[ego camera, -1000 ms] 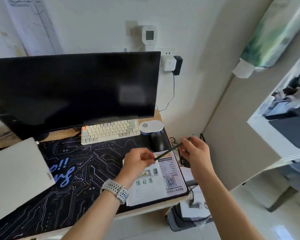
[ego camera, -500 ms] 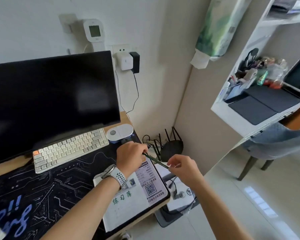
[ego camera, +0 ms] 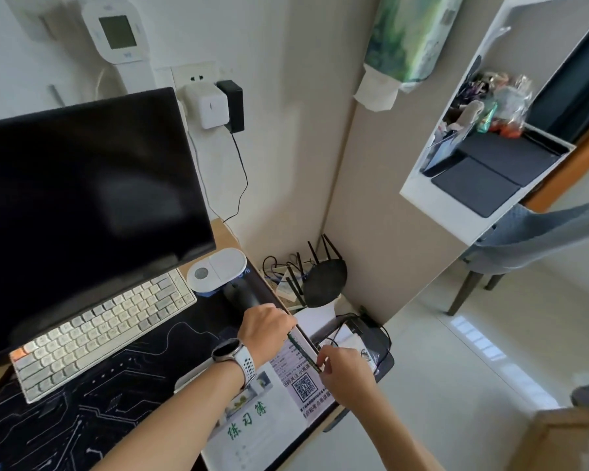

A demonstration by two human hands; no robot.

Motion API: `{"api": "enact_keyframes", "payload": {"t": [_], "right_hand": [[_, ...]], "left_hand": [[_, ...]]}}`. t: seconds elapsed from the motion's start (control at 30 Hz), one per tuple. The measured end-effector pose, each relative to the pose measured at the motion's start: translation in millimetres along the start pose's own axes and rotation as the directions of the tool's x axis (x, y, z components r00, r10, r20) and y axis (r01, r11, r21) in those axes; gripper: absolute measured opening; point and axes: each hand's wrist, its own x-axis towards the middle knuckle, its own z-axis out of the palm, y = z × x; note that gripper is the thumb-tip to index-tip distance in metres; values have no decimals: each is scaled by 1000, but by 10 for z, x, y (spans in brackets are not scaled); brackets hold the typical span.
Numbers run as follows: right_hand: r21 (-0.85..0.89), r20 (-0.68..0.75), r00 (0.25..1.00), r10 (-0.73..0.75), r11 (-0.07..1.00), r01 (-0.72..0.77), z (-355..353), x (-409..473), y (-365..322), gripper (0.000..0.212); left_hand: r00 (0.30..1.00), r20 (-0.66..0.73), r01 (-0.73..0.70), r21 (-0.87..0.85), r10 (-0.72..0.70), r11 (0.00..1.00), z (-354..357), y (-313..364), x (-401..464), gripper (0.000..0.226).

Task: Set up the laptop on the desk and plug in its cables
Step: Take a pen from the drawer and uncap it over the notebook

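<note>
My left hand point(ego camera: 267, 329), with a watch on its wrist, and my right hand point(ego camera: 346, 368) each pinch one end of a thin dark green cable point(ego camera: 303, 351) stretched between them above the desk's right edge. A white charger point(ego camera: 212, 108) and a black adapter point(ego camera: 232, 105) sit in the wall socket, and a thin black cord point(ego camera: 240, 185) hangs down from the adapter. The laptop is out of view.
A black monitor point(ego camera: 82, 205), white keyboard point(ego camera: 106, 329), white oval device point(ego camera: 218, 270) and black mouse point(ego camera: 240, 295) stand on the dark desk mat point(ego camera: 82, 419). A printed booklet point(ego camera: 269, 419) lies under my hands. A black router point(ego camera: 323, 282) and tangled cables sit beside the desk.
The view has swung right and down, so the laptop at the left has left the frame. Both hands moved with the green cable toward the desk's right edge, the right hand dropping lower.
</note>
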Motion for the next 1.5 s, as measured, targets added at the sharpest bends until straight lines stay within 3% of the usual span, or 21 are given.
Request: {"api": "enact_keyframes", "payload": {"t": [0.13,0.4,0.73,0.87,0.97,1.03,1.07,1.13,1.2,1.4,1.5], "right_hand": [[-71,-9,999,42,997,-42,105,70,-48,22],[-139,26,993,118,984,-113,403,129,-94,22],[-164,36,991,126,979,-119,594,186,-151,14],[-134,51,988,146,981,-138,583,184,-171,12],[-85,7,991,135,987,-134,423,206,-195,17],[-28,-63,992,108,994,-110,222,230,-255,21],[16,-104,989,101,995,-100,96,241,-302,22],[126,-193,977,89,990,-66,-193,253,-413,23],[252,-268,961,65,968,5,-483,251,-523,23],[541,-533,845,-53,746,388,-1328,-89,-873,11],[560,-636,763,-116,611,560,-1640,-374,-898,7]], "left_hand": [[999,-18,-46,-3,46,999,137,-41,125,5],[995,58,-78,5,78,997,371,-56,124,14],[995,-3,-101,-147,101,984,506,-123,97,7],[997,-52,-71,-213,61,974,551,-185,135,11],[987,-135,41,-289,-84,956,420,-273,138,20],[949,-161,171,-461,-271,871,259,-350,112,27],[926,-122,221,-596,-358,772,159,-394,94,33],[898,43,261,-854,-438,451,-92,-454,57,42],[890,126,235,-950,-437,205,-351,-461,5,44],[888,36,27,-999,-458,-26,-1155,-312,-365,30],[845,-59,-103,-993,-532,-53,-1553,-233,-637,31]]}}
